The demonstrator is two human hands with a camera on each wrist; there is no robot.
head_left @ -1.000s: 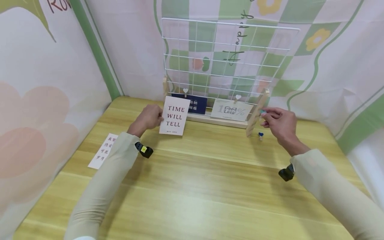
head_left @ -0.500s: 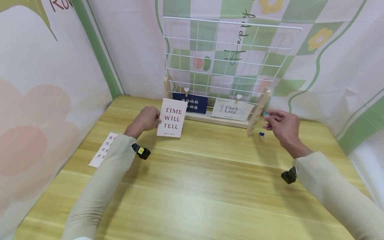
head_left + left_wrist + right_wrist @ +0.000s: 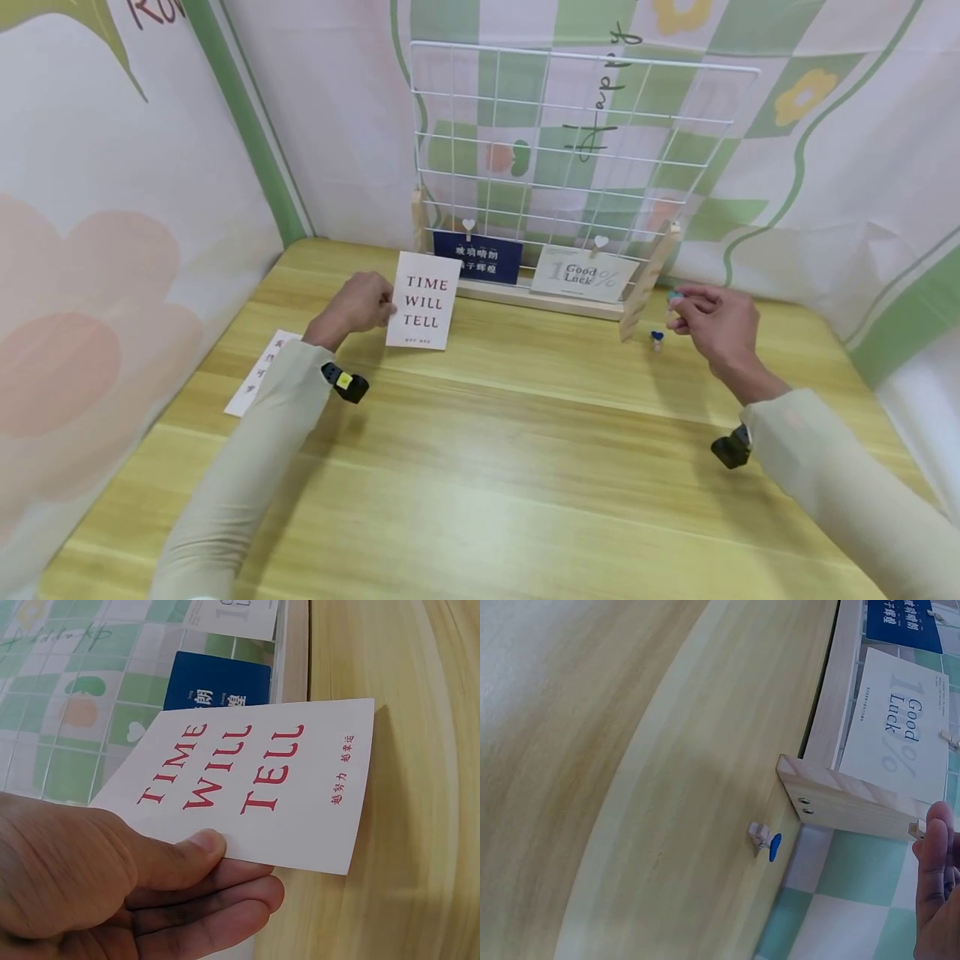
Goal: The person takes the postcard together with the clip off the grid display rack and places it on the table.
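Here we hold a card and a clip before the wire grid (image 3: 577, 142).

Our left hand (image 3: 358, 305) pinches the "TIME WILL TELL" card (image 3: 423, 300) upright by its edge, keeping its face clear; our right hand (image 3: 712, 321) pinches a small teal clip (image 3: 674, 296) above the tabletop (image 3: 495, 467), near a blue clip (image 3: 657, 337).

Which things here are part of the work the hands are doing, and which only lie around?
In use:
- TIME WILL TELL card, held by left hand
- small clip, pinched by right hand
- wire grid stand

Lying about:
- blue clip
- white card
- table
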